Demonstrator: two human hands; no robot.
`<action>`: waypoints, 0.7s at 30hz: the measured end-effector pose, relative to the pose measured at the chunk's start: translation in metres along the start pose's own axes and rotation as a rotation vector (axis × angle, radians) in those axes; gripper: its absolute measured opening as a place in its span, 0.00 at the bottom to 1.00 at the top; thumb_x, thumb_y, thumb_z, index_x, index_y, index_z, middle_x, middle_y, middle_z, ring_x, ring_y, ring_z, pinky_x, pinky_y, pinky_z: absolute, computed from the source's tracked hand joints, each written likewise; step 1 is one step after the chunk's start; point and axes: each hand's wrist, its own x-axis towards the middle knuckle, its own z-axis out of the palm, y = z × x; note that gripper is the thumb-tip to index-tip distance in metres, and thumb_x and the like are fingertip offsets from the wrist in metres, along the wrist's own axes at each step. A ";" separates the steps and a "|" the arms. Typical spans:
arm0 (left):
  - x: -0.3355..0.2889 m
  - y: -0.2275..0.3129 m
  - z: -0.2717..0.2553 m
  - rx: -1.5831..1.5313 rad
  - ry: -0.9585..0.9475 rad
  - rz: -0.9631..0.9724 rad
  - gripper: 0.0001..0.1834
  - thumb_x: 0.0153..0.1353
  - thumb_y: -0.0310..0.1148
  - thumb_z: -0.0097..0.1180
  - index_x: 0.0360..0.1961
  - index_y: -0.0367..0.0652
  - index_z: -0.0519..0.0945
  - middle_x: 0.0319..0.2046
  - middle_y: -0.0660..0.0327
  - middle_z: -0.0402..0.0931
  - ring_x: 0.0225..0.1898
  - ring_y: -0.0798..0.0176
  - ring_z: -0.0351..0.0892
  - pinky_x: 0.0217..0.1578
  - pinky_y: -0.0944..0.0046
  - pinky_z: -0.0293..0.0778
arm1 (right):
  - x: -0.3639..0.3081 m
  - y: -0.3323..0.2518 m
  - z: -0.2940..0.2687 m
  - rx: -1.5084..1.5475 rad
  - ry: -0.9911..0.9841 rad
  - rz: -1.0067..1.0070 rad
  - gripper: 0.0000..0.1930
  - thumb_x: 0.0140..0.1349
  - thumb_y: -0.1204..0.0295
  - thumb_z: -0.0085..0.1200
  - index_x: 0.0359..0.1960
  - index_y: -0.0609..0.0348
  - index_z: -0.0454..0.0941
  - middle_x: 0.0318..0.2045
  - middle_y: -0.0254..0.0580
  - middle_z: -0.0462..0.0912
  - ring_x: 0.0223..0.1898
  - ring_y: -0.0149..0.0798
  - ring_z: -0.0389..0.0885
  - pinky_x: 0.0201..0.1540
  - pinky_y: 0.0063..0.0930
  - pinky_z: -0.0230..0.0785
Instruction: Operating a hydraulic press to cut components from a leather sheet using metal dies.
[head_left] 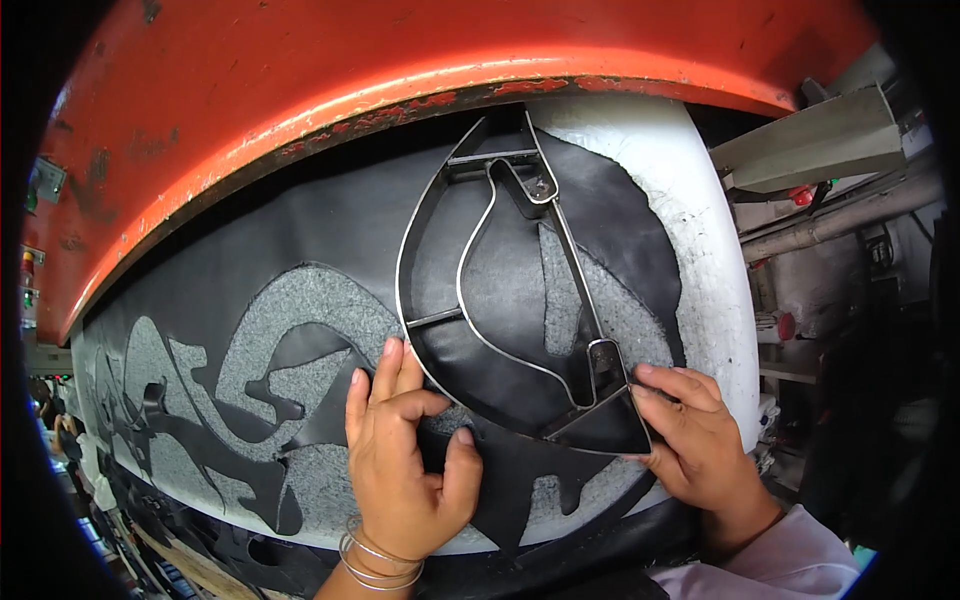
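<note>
Where the black sheet [330, 215] lies over the white pad [700, 250], already full of cut-out gaps, the left hand [405, 455], bangles [375, 565] at its wrist, rests with fingers spread at the metal frame's [440, 205] curved lower left edge, apparently steadying it. The right hand [695, 445] pinches the frame's pointed lower right corner. An orange press head [400, 50] overhangs. No labels are legible.

Orange press head [300, 80]; grey pipes [840, 225]
</note>
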 end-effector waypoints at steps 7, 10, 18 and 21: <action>-0.006 -0.002 0.002 0.002 0.053 0.039 0.15 0.50 0.24 0.55 0.41 0.36 0.71 0.57 0.37 0.72 0.66 0.41 0.65 0.67 0.43 0.50 | -0.003 0.002 0.003 0.019 0.009 -0.040 0.30 0.48 0.69 0.68 0.55 0.66 0.75 0.46 0.46 0.84 0.57 0.48 0.76 0.57 0.42 0.65; -0.010 -0.003 0.006 -0.078 0.124 0.025 0.15 0.51 0.24 0.54 0.42 0.36 0.71 0.57 0.38 0.73 0.65 0.41 0.66 0.67 0.44 0.52 | -0.008 0.000 0.000 0.038 0.025 -0.049 0.31 0.47 0.68 0.69 0.55 0.66 0.75 0.48 0.48 0.82 0.57 0.50 0.76 0.57 0.42 0.65; -0.026 0.002 0.004 -0.126 0.171 0.034 0.11 0.53 0.22 0.51 0.39 0.39 0.69 0.54 0.43 0.76 0.64 0.42 0.68 0.66 0.45 0.54 | -0.026 -0.001 -0.005 0.131 -0.033 -0.057 0.40 0.51 0.66 0.67 0.65 0.64 0.63 0.57 0.48 0.77 0.64 0.51 0.68 0.63 0.41 0.58; -0.027 0.003 0.006 -0.102 0.189 0.074 0.12 0.53 0.23 0.51 0.40 0.39 0.69 0.54 0.43 0.77 0.64 0.45 0.68 0.66 0.46 0.53 | -0.031 -0.003 -0.003 0.116 -0.010 -0.047 0.38 0.54 0.68 0.65 0.66 0.63 0.63 0.58 0.48 0.76 0.64 0.50 0.67 0.64 0.40 0.58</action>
